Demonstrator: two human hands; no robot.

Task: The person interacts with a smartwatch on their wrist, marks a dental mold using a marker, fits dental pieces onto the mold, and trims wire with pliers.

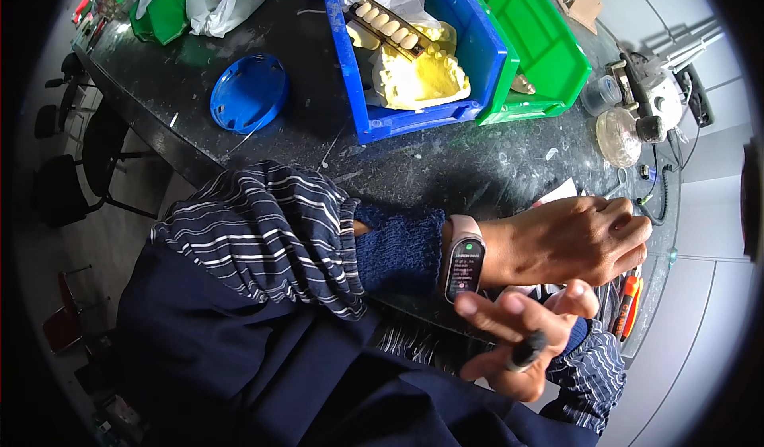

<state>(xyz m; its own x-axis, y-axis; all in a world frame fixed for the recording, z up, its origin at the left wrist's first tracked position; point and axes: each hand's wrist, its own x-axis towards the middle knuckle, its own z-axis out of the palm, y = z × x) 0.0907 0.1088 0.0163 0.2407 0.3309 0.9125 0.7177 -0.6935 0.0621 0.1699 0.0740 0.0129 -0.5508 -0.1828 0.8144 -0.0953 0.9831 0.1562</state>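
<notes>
My left hand (589, 240) reaches across from the left with its fingers curled; what, if anything, is inside them is hidden. On that wrist is a pink smart band (465, 268) with its screen lit. My right hand (525, 336) is just below the band, fingers bent and apart, one fingertip at the screen's lower edge. A black band or cover (526, 350) sits on one of its fingers, blurred. Orange-handled tools (629, 304) lie at the desk's right edge beside my hands.
On the dark bench (318, 169) stand a blue bin (358, 125) holding yellow dental models and a tooth strip, green bins (549, 57), a blue lid (249, 93) and a jar (617, 137) beside small equipment. Black chairs (60, 188) stand to the left.
</notes>
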